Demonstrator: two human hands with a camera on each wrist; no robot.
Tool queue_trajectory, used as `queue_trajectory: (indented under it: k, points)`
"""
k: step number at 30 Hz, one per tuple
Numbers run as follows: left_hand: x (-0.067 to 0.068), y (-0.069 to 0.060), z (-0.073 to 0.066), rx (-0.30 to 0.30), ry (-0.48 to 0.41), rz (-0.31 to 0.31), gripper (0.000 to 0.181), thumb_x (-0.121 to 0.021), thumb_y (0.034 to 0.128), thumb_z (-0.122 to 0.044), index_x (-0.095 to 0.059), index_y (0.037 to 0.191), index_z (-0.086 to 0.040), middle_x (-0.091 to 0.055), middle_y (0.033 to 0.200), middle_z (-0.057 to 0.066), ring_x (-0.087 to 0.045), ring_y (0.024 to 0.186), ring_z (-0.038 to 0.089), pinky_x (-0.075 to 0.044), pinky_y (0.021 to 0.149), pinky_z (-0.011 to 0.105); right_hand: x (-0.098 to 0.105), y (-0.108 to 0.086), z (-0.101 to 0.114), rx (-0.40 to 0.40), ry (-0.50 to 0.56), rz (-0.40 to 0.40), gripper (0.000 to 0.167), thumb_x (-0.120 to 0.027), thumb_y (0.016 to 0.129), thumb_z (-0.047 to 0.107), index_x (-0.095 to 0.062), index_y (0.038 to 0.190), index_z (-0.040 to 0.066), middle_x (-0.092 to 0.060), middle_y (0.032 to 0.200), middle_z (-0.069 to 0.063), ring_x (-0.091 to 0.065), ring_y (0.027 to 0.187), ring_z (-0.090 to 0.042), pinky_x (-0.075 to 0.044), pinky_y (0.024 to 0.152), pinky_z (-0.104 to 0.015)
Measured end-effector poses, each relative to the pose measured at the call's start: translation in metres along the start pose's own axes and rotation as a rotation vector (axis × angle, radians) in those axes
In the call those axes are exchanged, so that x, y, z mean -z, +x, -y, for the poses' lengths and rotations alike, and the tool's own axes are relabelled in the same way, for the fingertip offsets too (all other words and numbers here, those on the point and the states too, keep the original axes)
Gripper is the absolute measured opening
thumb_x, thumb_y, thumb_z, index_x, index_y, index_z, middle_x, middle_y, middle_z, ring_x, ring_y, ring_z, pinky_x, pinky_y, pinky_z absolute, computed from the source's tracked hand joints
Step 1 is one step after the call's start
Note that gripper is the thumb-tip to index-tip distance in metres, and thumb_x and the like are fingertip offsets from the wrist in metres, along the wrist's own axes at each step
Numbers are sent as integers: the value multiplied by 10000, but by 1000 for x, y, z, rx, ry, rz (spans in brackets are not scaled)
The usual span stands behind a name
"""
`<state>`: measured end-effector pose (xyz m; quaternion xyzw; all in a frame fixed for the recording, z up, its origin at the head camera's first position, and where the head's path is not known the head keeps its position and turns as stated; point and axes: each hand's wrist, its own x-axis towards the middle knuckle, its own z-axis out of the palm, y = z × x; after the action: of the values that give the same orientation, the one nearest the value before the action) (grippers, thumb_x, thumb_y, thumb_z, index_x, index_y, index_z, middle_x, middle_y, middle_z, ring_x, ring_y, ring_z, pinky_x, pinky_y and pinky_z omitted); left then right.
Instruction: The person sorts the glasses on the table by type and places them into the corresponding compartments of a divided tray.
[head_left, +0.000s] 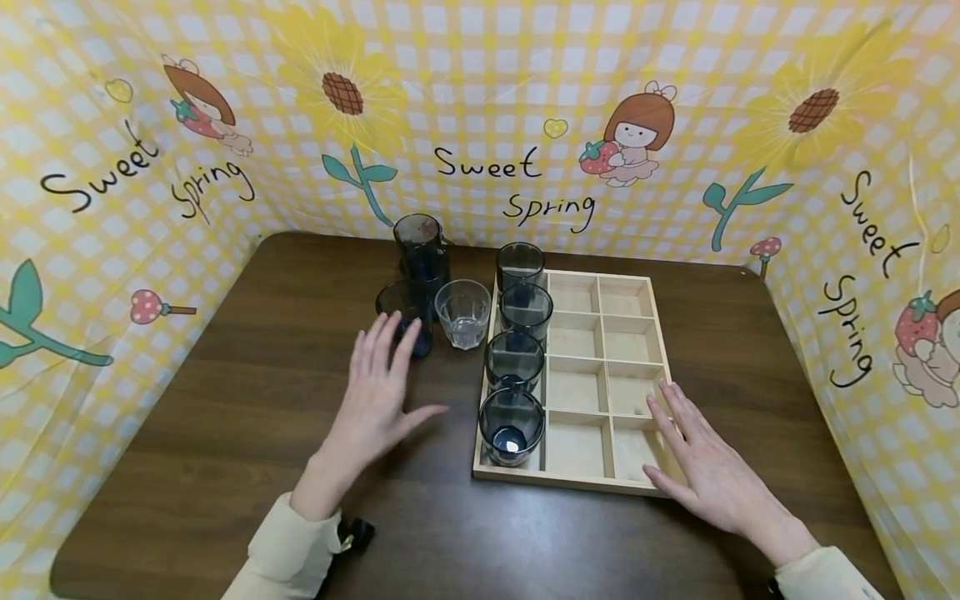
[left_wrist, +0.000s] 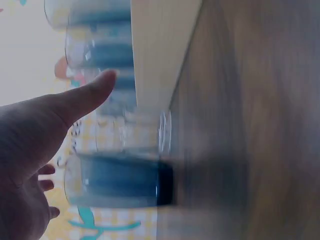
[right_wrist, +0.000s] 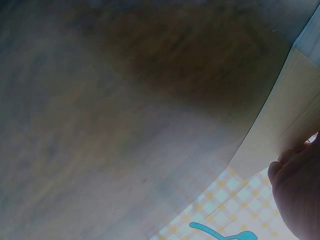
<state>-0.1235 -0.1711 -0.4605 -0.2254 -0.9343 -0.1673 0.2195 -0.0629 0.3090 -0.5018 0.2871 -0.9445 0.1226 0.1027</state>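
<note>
My left hand (head_left: 375,408), fingers spread and thumb out to the side, is at a dark blue-grey glass (head_left: 393,298) left of the wooden tray (head_left: 573,477). The fingertips overlap this glass in the head view; whether they touch it I cannot tell. In the left wrist view the upright dark glass (left_wrist: 120,180) stands beyond the thumb. Over the tray's right edge lies my right hand (head_left: 712,475), its fingers extended and holding nothing. Several dark tinted glasses (head_left: 512,429) stand upright along the tray's left column.
A clear faceted glass (head_left: 462,312) stands between the tray and the nearer dark glass. Farther back is another dark tumbler (head_left: 418,237), partly overlapping others. The tray's dividers (head_left: 576,412) form square compartments. A patterned cloth (head_left: 480,100) walls the brown table (head_left: 247,400).
</note>
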Motion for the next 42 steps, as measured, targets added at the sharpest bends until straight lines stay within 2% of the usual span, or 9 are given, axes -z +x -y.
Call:
queue_trajectory:
  k: [8,13,17,20,27,31,35,39,42]
  points:
    - [-9,15,47,160,-13,-8,1522,-1085,653,-418,-108,1766,-69,-144,1792,329,-173,1670,540,-206,1324,752,1,0,1,-7,4,7,936,-752,1014,456,-312,1720,26,-228,1804,-280,-80,1749,-240,48,1324,-117]
    - [-18,24,75,213,-64,41,1672,-1114,573,-433,0,1780,-119,-29,1833,282,-91,1698,527,-163,1347,729,0,-1,1,-10,-3,10,943,-760,1009,446,-309,1721,24,-234,1799,-288,-68,1750,-237,51,1324,-119]
    - [-24,30,87,256,-122,77,1690,-1104,598,-456,61,1777,-131,-13,1841,263,-83,1702,524,-183,1339,731,1,-1,0,-8,-9,9,943,-752,1016,457,-303,1724,25,-237,1798,-288,-70,1750,-241,51,1324,-118]
    - [-30,35,90,307,-233,83,1627,-1085,664,-418,70,1778,-150,-45,1844,243,-124,1699,514,-245,1317,734,1,-1,-1,0,-7,-3,931,-729,1030,488,-311,1722,26,-230,1805,-273,-85,1749,-249,48,1327,-124]
    - [-39,41,86,432,-597,80,1469,-1017,804,-280,92,1758,-414,-206,1838,175,-245,1698,416,-258,1328,706,2,-1,0,-18,-9,16,943,-760,1011,454,-312,1720,23,-217,1810,-270,-50,1751,-219,49,1318,-111]
    - [-41,45,79,474,-721,52,1378,-988,840,-215,12,1760,-444,-296,1807,164,-336,1664,386,-268,1343,664,1,-1,0,-15,-4,15,941,-751,1016,463,-310,1721,23,-211,1813,-267,-59,1751,-232,51,1320,-111]
    - [-44,49,75,474,-813,7,1250,-961,860,-119,-143,1768,-380,-468,1700,139,-502,1543,330,-394,1298,466,1,0,0,-3,0,4,917,-715,1038,502,-328,1712,13,-214,1815,-259,-100,1747,-265,37,1329,-121]
    - [-46,50,72,483,-868,-35,1150,-948,853,-44,-277,1745,-321,-574,1598,130,-608,1368,204,-486,1099,160,2,1,1,-2,2,3,913,-708,1040,512,-336,1710,16,-213,1819,-250,-128,1742,-287,29,1335,-129]
    - [-46,50,70,494,-894,-66,1098,-944,842,-9,-345,1721,-281,-612,1542,160,-631,1263,91,-503,984,75,2,1,1,-4,2,7,915,-716,1035,506,-338,1710,19,-212,1820,-247,-138,1740,-293,30,1334,-127]
